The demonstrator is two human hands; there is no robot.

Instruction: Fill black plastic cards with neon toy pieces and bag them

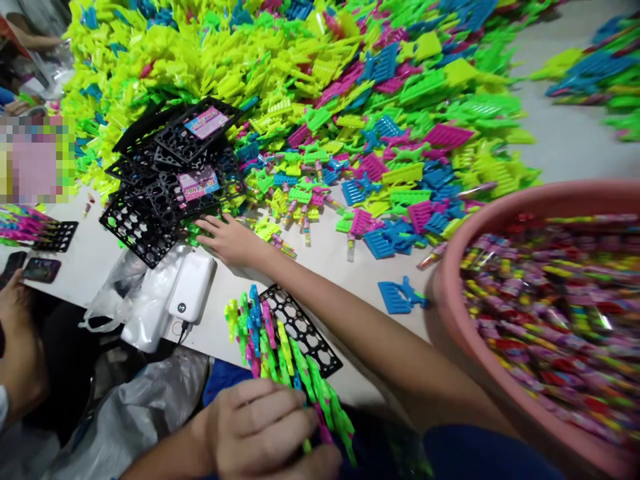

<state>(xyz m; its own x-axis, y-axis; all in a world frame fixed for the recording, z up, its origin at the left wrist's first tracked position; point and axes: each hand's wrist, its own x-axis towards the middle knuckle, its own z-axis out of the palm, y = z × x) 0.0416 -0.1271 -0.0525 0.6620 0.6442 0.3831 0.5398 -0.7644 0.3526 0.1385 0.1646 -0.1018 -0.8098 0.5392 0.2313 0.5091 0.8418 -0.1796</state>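
Note:
My left hand [273, 430], low in the frame, has its fingers closed round a bundle of green, blue, pink and yellow comb-shaped plastic toys [285, 353]. Just behind the bundle, a black perforated plastic tray [305, 330] lies on the table. Stretched across to the left, my right hand [233, 241] has its fingers spread, with nothing visibly held. Its fingertips are at the lower edge of a heap of black perforated trays [170, 177], some bearing pink and blue labels; whether they touch is unclear. Small toys with candy tubes [305, 213] lie beside this hand.
A huge pile of bright plastic toys [300, 73] covers the table's back. A pink tub [453, 267] of wrapped candy tubes stands right. A white power bank [193, 287] with a cable lies by plastic bags. Another person's hand [17, 313] is near phones at left.

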